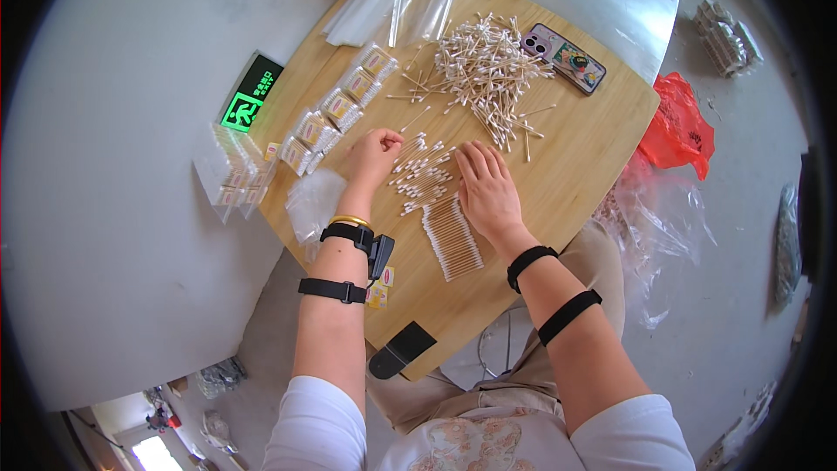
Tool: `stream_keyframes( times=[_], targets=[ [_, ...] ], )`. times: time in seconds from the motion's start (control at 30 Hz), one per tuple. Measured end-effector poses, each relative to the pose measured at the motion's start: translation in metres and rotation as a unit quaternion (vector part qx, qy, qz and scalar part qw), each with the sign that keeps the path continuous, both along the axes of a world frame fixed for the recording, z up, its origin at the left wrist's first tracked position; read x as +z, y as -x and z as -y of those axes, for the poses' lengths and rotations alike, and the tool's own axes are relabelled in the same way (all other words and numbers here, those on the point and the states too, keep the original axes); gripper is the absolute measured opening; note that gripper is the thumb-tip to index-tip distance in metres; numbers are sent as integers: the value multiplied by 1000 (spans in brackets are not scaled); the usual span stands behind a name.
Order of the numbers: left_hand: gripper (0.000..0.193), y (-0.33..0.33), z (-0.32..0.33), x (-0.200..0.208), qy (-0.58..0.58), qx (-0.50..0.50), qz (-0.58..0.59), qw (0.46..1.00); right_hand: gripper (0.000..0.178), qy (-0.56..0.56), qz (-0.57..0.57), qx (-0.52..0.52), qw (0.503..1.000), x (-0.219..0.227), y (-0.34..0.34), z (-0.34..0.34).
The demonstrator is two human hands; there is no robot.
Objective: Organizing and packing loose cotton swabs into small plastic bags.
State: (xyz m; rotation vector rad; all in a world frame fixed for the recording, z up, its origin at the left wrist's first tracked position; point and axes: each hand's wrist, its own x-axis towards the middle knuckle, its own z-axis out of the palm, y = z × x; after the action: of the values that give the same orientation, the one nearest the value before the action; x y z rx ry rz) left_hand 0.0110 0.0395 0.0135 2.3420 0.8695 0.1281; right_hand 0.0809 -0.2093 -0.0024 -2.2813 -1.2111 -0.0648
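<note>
A loose group of cotton swabs (pixel 423 176) lies on the wooden table between my two hands. Closer to me, a neat row of cotton swabs (pixel 452 239) lies side by side. My left hand (pixel 373 157) is closed at the left edge of the loose group, fingers curled together; whatever they may hold is hidden. My right hand (pixel 488 187) rests on the right side, its fingers stretched out and nearly flat, with the fingertips beside the loose swabs. Beyond both hands rises a large heap of cotton swabs (pixel 488 65).
A phone (pixel 565 57) lies right of the heap. Packed clear bags (pixel 340 109) line the table's left side, with empty plastic sleeves (pixel 370 10) at the far left and clear bags (pixel 316 202) near my left wrist. A black strap-like piece (pixel 403 350) sits at the near edge.
</note>
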Motion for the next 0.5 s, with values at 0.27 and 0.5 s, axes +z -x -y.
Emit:
stream_keyframes(
  times=[0.27,0.5],
  targets=[
    [10,-19,21,22,-66,-23,-5,998,53,2,3,-4,1000,0,-1,3],
    [7,-31,35,26,-103,-113,33,988,53,1,1,-3,1000,1,-2,3]
  ],
)
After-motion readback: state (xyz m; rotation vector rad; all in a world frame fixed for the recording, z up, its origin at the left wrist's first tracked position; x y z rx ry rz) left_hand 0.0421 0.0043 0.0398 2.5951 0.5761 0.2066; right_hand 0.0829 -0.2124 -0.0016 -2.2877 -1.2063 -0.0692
